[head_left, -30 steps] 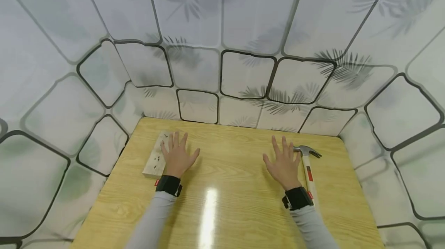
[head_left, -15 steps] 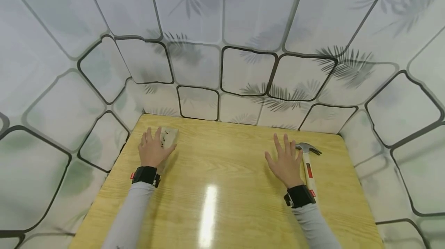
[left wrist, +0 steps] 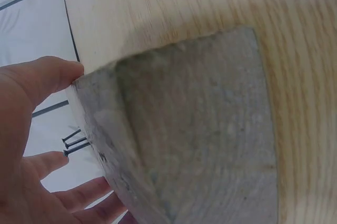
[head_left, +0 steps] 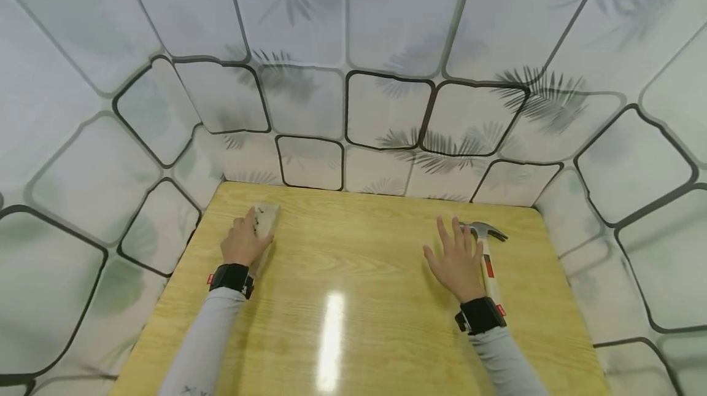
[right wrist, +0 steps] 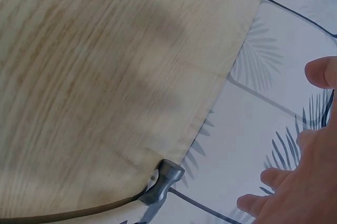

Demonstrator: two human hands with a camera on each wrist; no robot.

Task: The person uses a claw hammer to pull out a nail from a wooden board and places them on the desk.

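A pale wooden block (head_left: 266, 219) with dark nails standing out of it lies at the left of the table. My left hand (head_left: 243, 242) grips it across its width, thumb on the right side and fingers on the left. In the left wrist view the thumb (left wrist: 58, 74) touches the block's edge, and several nails (left wrist: 75, 142) stick out beside the fingers; the block's end (left wrist: 205, 124) faces the camera. My right hand (head_left: 457, 264), fingers spread, hovers just left of a claw hammer (head_left: 488, 264) and holds nothing. The hammer's steel head (right wrist: 164, 179) shows in the right wrist view.
The wood-grain table (head_left: 353, 242) reaches back to a patterned cloth wall (head_left: 309, 101), with more cloth on both sides. A bright reflection lies across the middle of the tabletop.
My left hand has moved left across the wooden block, and its fingers have come in around the sides. The right hand has stayed nearly in place beside the hammer.
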